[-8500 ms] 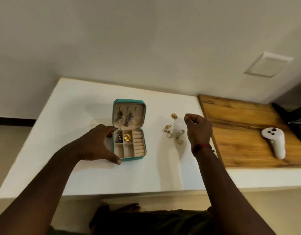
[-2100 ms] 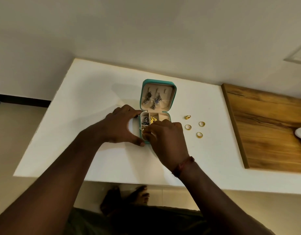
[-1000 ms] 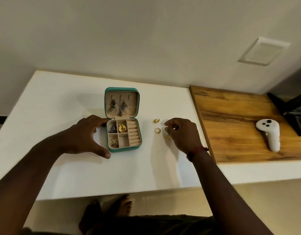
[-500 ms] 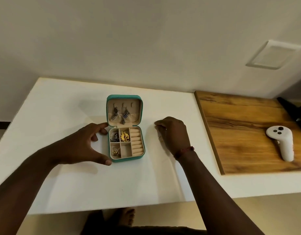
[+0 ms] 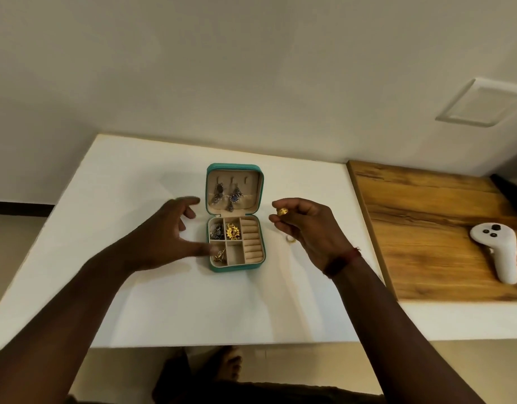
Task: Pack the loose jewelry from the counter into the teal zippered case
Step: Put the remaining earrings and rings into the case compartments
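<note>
Raised from counter (image 5: pixel 135 301) since the last frame: gold ring (image 5: pixel 282 211), pinched by right hand (image 5: pixel 309 225) beside open teal case (image 5: pixel 237 268); left hand (image 5: pixel 167 228) spread, empty, at case's left edge; next, likely pressing into ring rolls (image 5: pixel 253 240).

The left grip (image 5: pixel 169 228) is motion-blurred, its thumb overlapping the left wall of the teal case (image 5: pixel 235 268). A loose ring (image 5: pixel 290 239) on the tabletop (image 5: pixel 164 301) lies half hidden behind the right grip (image 5: pixel 305 225), which pinches a gold ring (image 5: pixel 282 212) too small to detail. The wooden board (image 5: pixel 420 243) runs off the right edge.
</note>
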